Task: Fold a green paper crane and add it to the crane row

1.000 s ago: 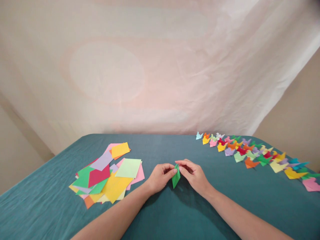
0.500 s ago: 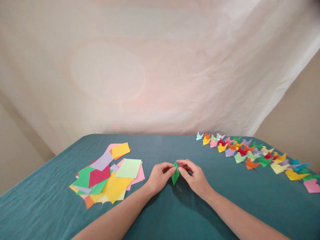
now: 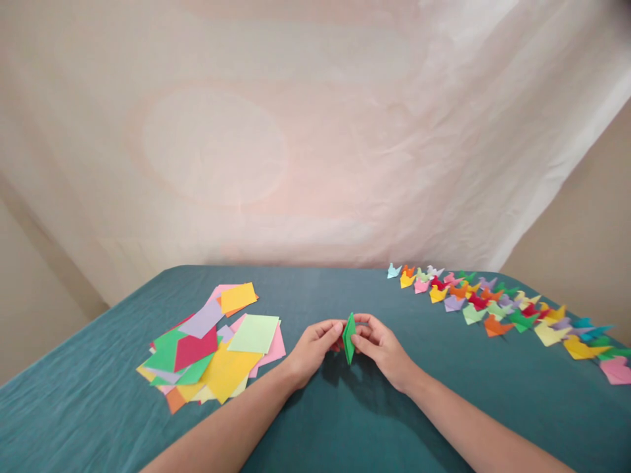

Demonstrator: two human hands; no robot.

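A green origami paper (image 3: 350,338), folded into a narrow upright diamond, is held just above the table between my two hands. My right hand (image 3: 382,345) pinches its right side, thumb in front and fingers behind. From the other side, my left hand (image 3: 315,348) has its thumb and fingers closed at the paper's left edge; part of its grip is hidden behind the thumb.
Loose coloured paper squares (image 3: 231,368) lie in an overlapping pile on the left. Rows of folded paper birds (image 3: 497,326) stand along the right side of the teal-covered table (image 3: 315,420). A pale cloth (image 3: 320,164) hangs behind.
The green paper has turned to show a broader face and sits slightly higher and further right. My left thumb has shifted from its front to its left edge.
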